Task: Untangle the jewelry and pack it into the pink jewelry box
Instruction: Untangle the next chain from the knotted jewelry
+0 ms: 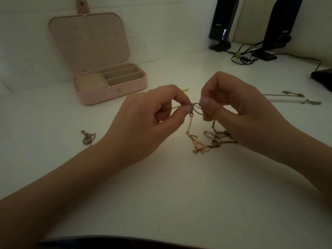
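A tangle of gold and silver chains lies on the white desk, with strands rising to my hands. My left hand pinches a thin chain between thumb and forefinger. My right hand pinches the same knot of chain from the right, a few centimetres above the desk. The pink jewelry box stands open at the back left, its lid upright and its compartments showing nothing inside. A small pendant piece lies alone to the left of my left wrist.
Two thin necklaces lie stretched out at the right. Two black speakers with a bundle of cables stand at the back right. A dark object sits at the right edge. A small gold piece lies behind my hands.
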